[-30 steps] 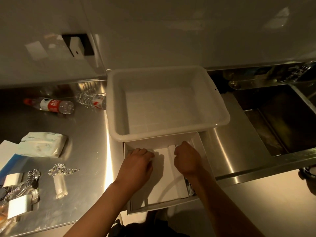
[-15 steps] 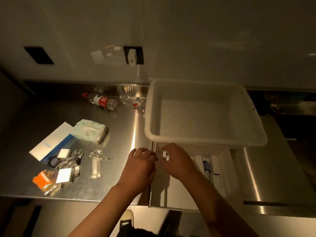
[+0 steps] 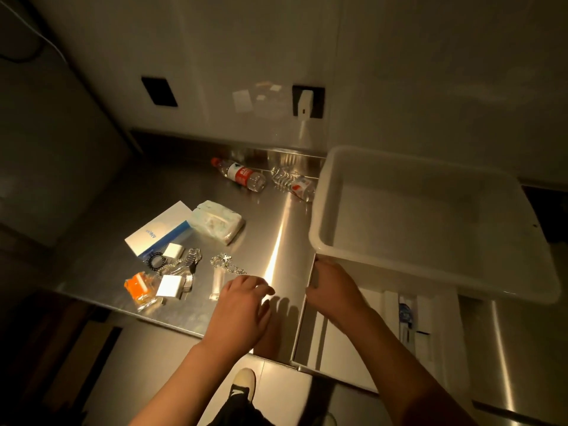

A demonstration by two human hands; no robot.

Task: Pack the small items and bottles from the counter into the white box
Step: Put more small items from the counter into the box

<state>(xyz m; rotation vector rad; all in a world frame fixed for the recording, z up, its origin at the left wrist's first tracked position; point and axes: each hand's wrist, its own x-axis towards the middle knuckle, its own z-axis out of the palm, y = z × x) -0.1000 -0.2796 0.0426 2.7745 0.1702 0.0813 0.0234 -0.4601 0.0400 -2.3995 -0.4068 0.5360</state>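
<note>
The empty white box (image 3: 399,267) stands on the steel counter (image 3: 285,241) at the right. Two plastic bottles lie behind, one red-labelled (image 3: 241,176), one clear (image 3: 295,184). The small items lie left of centre: a tissue pack (image 3: 216,221), a white-and-blue carton (image 3: 159,232), two white cubes (image 3: 169,285), a watch (image 3: 187,262), a chain (image 3: 226,264), a clear vial (image 3: 217,284) and an orange packet (image 3: 140,289). My left hand (image 3: 242,309) hovers just right of the vial, fingers spread and empty. My right hand (image 3: 335,290) curls over the left rim of a shallow white tray (image 3: 310,333) under the box.
The shallow tray juts past the counter's front edge and holds pen-like items (image 3: 405,318) at its right. A black hair tie (image 3: 155,261) lies by the carton. The back wall carries two dark sockets (image 3: 307,101). My shoe (image 3: 242,385) shows on the floor below.
My left hand has left the tray and moved left over the counter, near the vial. My right hand has shifted to the tray's left rim. The view has swung left.
</note>
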